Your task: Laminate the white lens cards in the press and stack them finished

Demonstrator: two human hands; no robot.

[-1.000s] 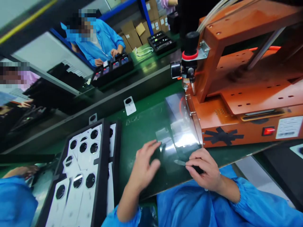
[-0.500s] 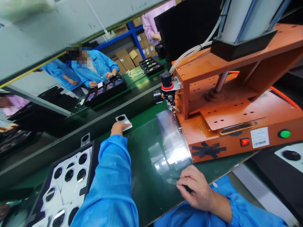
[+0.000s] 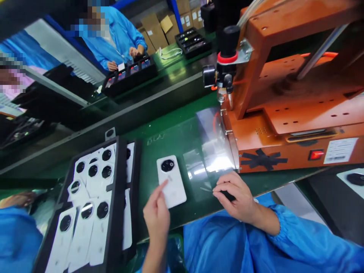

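A white phone (image 3: 178, 189) with a round black camera ring lies back side up on the green bench. My left hand (image 3: 157, 212) is at its lower left side, index finger stretched out onto its back and the other fingers curled loosely. To the right, my right hand (image 3: 236, 199) is pinched near the bench's front edge. A thin clear sliver shows at its fingertips, and something dark is partly visible under the fingers; neither can be made out well. Clear film (image 3: 210, 151) lies on the bench between the phone and the orange press (image 3: 284, 151).
Left of the phone, a black tray (image 3: 122, 151) holds several white phones or back covers, with another black tray partly beneath. A co-worker's blue sleeve (image 3: 17, 242) shows at lower left. Across the divider, another person handles things at a black tray (image 3: 153, 70).
My left hand has come back from the far side of the bench, where it held a white phone; a white phone now lies nearer me. My right hand stays pinched. The view has shifted.
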